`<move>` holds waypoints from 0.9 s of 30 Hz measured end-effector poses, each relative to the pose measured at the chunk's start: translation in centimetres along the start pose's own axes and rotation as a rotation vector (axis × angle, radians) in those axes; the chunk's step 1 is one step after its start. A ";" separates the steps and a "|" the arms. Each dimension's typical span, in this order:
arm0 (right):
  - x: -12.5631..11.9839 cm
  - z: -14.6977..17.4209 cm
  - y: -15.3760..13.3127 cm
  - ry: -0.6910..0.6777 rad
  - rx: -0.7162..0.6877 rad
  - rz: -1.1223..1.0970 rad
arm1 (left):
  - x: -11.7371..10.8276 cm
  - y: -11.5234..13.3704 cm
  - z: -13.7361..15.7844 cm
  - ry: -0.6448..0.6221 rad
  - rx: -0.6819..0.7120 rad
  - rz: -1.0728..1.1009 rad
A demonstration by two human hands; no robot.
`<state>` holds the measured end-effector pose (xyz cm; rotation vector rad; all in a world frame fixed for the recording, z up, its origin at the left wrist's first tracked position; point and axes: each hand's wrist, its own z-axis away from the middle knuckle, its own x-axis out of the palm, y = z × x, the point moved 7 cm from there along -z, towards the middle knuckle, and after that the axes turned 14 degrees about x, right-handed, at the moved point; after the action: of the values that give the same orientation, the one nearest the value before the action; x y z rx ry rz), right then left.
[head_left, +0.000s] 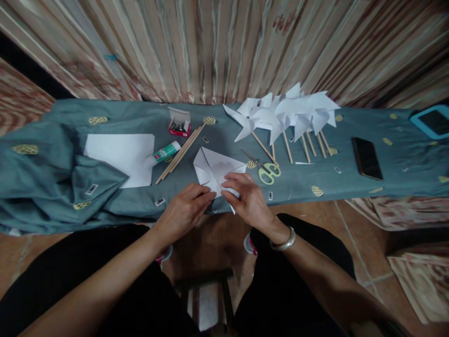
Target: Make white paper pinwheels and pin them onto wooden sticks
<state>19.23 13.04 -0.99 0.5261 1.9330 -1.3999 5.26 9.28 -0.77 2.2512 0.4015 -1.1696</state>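
Observation:
Between my hands, near the front edge of the cloth-covered table, lies a white paper sheet (224,163) with cut slits and creases running toward its middle. My left hand (189,202) pinches the paper's near left part between thumb and fingers. On the right, my right hand (247,196) has its fingers curled over the near right part, with a paper corner bent under them. Just beyond the right hand rest green-handled scissors (268,173). Finished paper pinwheels (280,114) on wooden sticks lie in a row at the back right.
Left of the paper are loose wooden sticks (182,152), a glue stick (166,151) and a stack of white paper (121,157). A small red box (179,122) of metal pins stands behind. A black phone (366,158) and a blue-framed device (433,121) lie at the right.

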 end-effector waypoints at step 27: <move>2.3 0.0 -1.0 -0.113 -0.085 0.341 | 0.0 -0.1 -0.1 -0.006 -0.010 0.001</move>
<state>17.00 12.57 -2.03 0.6840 1.7094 -1.1016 5.32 9.39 -0.75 2.2384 0.4030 -1.1711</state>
